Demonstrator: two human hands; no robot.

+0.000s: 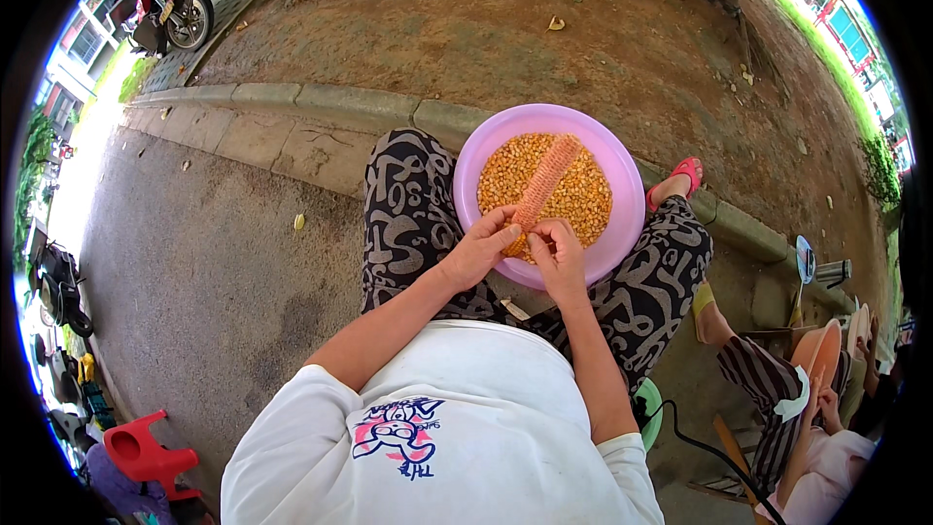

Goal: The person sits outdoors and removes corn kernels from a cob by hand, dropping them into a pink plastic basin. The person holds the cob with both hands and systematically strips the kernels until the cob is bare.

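Observation:
A corn cob (547, 178), mostly stripped to its pinkish core, slants over the purple basin (627, 185) between my knees. Some yellow kernels still sit at its near end, by my fingers. My left hand (483, 245) is closed around that lower end. From the other side my right hand (558, 255) pinches at the same end, thumb against the cob. Loose corn kernels (502, 175) cover the basin's bottom beneath the cob.
A concrete curb (321, 102) runs behind the basin, with bare soil beyond. At the right, another person (821, 428) sits with an orange basin (818, 355). A red stool (151, 452) lies at lower left; a motorcycle (175, 15) stands at far left.

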